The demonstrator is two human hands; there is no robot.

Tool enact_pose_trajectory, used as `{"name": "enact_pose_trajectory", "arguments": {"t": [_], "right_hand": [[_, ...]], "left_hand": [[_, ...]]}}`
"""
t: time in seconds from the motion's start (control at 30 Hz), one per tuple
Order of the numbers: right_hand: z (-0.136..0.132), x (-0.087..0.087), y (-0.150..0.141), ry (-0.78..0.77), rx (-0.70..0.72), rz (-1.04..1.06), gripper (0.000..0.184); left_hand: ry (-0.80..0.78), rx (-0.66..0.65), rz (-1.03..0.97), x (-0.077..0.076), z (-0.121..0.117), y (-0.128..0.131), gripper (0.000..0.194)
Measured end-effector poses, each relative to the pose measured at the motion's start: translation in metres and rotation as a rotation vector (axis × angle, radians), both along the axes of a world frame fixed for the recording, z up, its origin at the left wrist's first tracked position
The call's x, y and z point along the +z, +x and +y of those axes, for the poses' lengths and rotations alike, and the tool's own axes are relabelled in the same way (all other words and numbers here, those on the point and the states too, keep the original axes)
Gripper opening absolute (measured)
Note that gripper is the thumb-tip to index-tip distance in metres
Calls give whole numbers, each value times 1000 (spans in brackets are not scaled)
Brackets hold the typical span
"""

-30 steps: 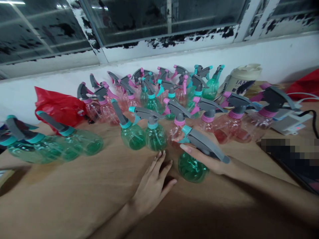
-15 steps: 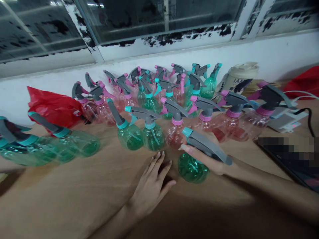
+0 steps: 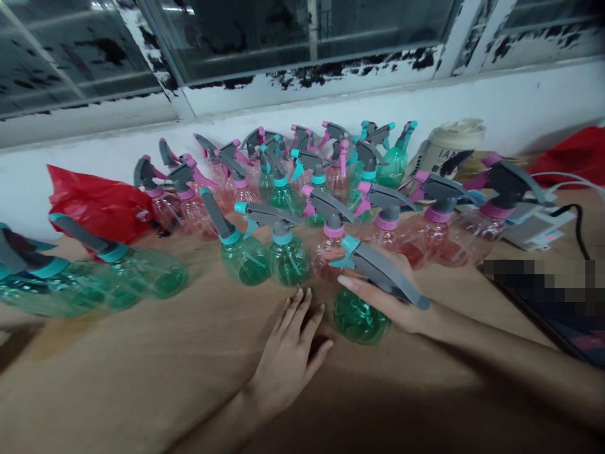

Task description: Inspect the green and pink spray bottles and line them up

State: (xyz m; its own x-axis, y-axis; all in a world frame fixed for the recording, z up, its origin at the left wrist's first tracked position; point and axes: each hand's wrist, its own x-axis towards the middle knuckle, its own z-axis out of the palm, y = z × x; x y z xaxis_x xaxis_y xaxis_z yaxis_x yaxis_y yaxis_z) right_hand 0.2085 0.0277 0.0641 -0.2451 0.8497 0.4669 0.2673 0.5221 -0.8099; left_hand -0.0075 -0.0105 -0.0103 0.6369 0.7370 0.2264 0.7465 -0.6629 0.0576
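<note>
My right hand is wrapped round the neck of a green spray bottle, under its grey trigger head with a turquoise nozzle. The bottle is upright, low at the tabletop; whether its base touches the wood I cannot tell. My left hand lies flat on the table, fingers spread and holding nothing, to the left of that bottle. Just beyond my left fingertips stand a green spray bottle and another green one. Behind my right hand is a pink spray bottle, partly covered by the held one.
Several pink and green spray bottles stand in rows toward the wall, with more green bottles at left. A red plastic bag and a paper cup are behind. A white power strip with cables and a dark phone-like device lie at right.
The spray bottle in my right hand has turned slightly, its turquoise trigger now showing below the nozzle. My left hand has stayed flat in place. The view has shifted a little.
</note>
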Motion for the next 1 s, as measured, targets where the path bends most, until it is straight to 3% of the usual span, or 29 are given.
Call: {"name": "enact_pose_trajectory", "arguments": {"t": [0.33, 0.83, 1.0], "right_hand": [[1, -4, 1, -4, 23, 25, 25], [7, -2, 1, 39, 83, -8, 5], [7, 1, 1, 118, 89, -52, 12]], "left_hand": [[58, 2, -15, -4, -1, 1, 47], [51, 25, -7, -6, -3, 5, 46], [51, 31, -9, -5, -5, 7, 44]]}}
